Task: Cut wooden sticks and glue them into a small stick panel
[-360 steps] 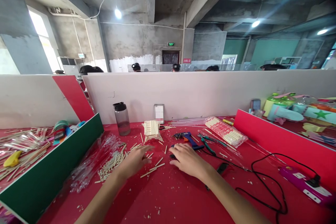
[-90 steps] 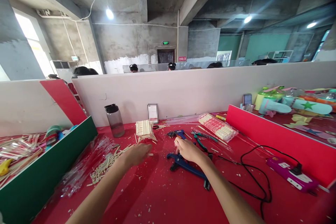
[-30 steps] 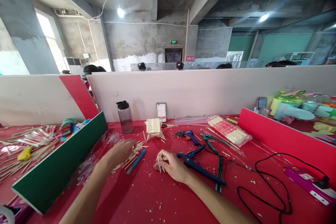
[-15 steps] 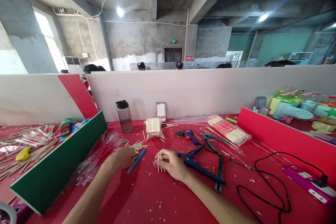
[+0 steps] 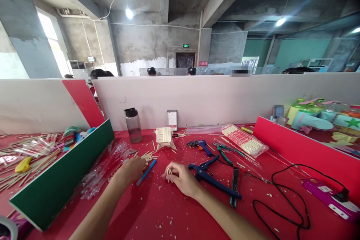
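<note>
Short wooden sticks are pinched in my right hand (image 5: 180,179), above the red table (image 5: 165,213); their ends show between thumb and fingers. My left hand (image 5: 135,168) reaches to a pile of short sticks (image 5: 148,157); its fingertips are hidden, so its grip cannot be made out. Between the hands lies a blue pen-like stick (image 5: 146,172). Behind them stands a small stick-built structure (image 5: 164,137) with splayed legs. Right of my right hand rests a big blue cutter (image 5: 210,180).
A dark-lidded bottle (image 5: 133,125) and a phone (image 5: 172,120) stand at the back. Rightward are a glue gun (image 5: 201,146), green-handled pliers (image 5: 224,155), packed sticks (image 5: 244,140), a black cable (image 5: 292,191) and a purple power strip (image 5: 327,198). A green divider (image 5: 64,174) borders the left.
My right hand has shifted slightly left, and the sticks in it have turned and show less. My left hand has barely moved at the pile.
</note>
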Motion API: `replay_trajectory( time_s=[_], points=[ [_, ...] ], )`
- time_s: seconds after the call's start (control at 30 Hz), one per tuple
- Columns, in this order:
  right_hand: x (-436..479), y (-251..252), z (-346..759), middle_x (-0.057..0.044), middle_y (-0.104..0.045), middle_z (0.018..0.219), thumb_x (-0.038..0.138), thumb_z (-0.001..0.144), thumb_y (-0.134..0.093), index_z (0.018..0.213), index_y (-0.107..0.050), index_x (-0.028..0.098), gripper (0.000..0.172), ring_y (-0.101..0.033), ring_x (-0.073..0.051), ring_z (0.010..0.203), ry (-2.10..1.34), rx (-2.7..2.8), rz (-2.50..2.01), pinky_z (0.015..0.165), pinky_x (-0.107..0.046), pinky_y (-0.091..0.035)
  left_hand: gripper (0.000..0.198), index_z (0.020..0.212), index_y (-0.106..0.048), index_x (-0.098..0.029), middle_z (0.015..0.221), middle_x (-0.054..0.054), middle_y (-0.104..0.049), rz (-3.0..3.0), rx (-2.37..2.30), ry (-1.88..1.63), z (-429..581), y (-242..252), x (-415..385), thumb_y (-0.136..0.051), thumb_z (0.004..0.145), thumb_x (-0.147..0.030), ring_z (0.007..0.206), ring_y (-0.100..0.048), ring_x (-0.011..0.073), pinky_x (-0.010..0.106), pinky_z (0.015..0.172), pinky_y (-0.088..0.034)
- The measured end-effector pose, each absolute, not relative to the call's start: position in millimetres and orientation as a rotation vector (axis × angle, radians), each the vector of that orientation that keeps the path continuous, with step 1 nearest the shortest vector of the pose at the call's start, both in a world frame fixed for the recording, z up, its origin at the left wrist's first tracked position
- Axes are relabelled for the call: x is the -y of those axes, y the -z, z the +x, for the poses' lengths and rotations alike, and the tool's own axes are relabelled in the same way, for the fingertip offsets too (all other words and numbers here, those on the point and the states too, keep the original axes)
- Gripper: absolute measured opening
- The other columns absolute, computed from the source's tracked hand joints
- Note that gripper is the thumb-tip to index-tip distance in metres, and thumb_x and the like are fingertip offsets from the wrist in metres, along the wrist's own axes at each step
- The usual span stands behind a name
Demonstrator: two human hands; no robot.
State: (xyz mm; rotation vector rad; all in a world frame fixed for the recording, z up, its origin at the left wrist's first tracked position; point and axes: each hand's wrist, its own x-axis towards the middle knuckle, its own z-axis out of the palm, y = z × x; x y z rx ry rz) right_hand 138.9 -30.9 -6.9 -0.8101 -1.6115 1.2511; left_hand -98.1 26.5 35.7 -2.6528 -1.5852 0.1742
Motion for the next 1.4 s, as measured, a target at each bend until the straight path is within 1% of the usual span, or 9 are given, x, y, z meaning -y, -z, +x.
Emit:
replay_trajectory(
  time_s=[0.2,0.47,0.6,0.7,0.77,0.83,1.0,1.1,1.4],
  points=[
    [31,9,138,-0.006,-0.075,0.09,0.038,0.084,-0.068,0.119,-0.065,0.021,0.039,-0.073,-0.022,0.078,-1.207,1.607,-0.869,0.07,-0.034,-0.055,0.019,0.089,-0.069,-0.013,0.091,0.014,-0.076,-2.603,1.662,-0.295,-108,-49,-25,-0.051,0.085,-0.011,0.081,-0.071,0.0246,0.03,0.068,-0.051],
    [28,7,138,-0.008,-0.077,0.095,0.047,0.075,-0.076,0.117,-0.072,0.018,0.05,-0.073,-0.027,0.086,-1.222,1.455,-0.883,0.075,-0.039,-0.056,0.02,0.09,-0.065,-0.015,0.093,0.013,-0.072,-2.623,1.604,-0.199,-113,-70,-18,-0.045,0.091,-0.017,0.08,-0.067,0.0237,0.029,0.064,-0.043],
    [22,14,137,-0.008,-0.077,0.086,0.055,0.065,-0.082,0.112,-0.074,0.015,0.062,-0.073,-0.03,0.086,-1.298,1.383,-0.881,0.079,-0.043,-0.056,0.028,0.093,-0.063,-0.019,0.087,0.007,-0.071,-2.824,1.461,0.022,-96,-81,-8,-0.039,0.099,-0.032,0.074,-0.066,0.0218,0.029,0.065,-0.044],
    [21,12,139,-0.007,-0.075,0.082,0.056,0.058,-0.086,0.114,-0.071,0.015,0.071,-0.074,-0.028,0.08,-1.382,1.249,-0.83,0.081,-0.045,-0.056,0.031,0.117,-0.059,-0.023,0.112,0.008,-0.07,-3.01,1.269,0.279,-78,-82,3,-0.044,0.099,-0.043,0.092,-0.069,0.0237,0.032,0.08,-0.05],
    [23,5,142,-0.005,-0.075,0.082,0.052,0.059,-0.088,0.119,-0.067,0.017,0.073,-0.074,-0.027,0.081,-1.42,1.14,-0.801,0.082,-0.044,-0.055,0.052,0.141,-0.044,-0.027,0.14,0.011,-0.056,-3.087,1.103,0.392,-66,-77,8,-0.055,0.094,-0.048,0.12,-0.06,0.0287,0.037,0.097,-0.049],
    [25,-3,144,-0.003,-0.074,0.082,0.045,0.059,-0.089,0.125,-0.062,0.021,0.075,-0.074,-0.026,0.083,-1.461,1.051,-0.784,0.081,-0.042,-0.055,0.072,0.151,-0.03,-0.03,0.154,0.011,-0.041,-3.111,1.017,0.419,-56,-66,10,-0.063,0.09,-0.048,0.136,-0.048,0.0314,0.042,0.106,-0.045],
    [29,-11,145,0.0,-0.073,0.081,0.037,0.056,-0.091,0.125,-0.057,0.024,0.077,-0.073,-0.024,0.079,-1.539,0.909,-0.718,0.077,-0.038,-0.055,0.075,0.155,-0.021,-0.032,0.152,0.011,-0.045,-3.083,1.026,0.49,-44,-41,6,-0.062,0.093,-0.036,0.138,-0.045,0.0295,0.046,0.112,-0.042],
    [28,-9,143,0.0,-0.072,0.08,0.037,0.055,-0.092,0.119,-0.059,0.022,0.073,-0.073,-0.023,0.078,-1.554,0.864,-0.695,0.077,-0.038,-0.055,0.073,0.156,-0.02,-0.032,0.156,0.01,-0.039,-3.082,1.008,0.574,-41,-38,8,-0.059,0.094,-0.033,0.141,-0.041,0.0281,0.045,0.114,-0.041],
    [28,-5,143,0.001,-0.072,0.081,0.037,0.057,-0.092,0.122,-0.058,0.022,0.075,-0.073,-0.021,0.077,-1.589,0.884,-0.665,0.076,-0.035,-0.054,0.076,0.158,-0.013,-0.03,0.159,0.012,-0.034,-3.09,0.985,0.469,-38,-41,14,-0.056,0.095,-0.037,0.142,-0.04,0.031,0.048,0.114,-0.041]
  ],
)
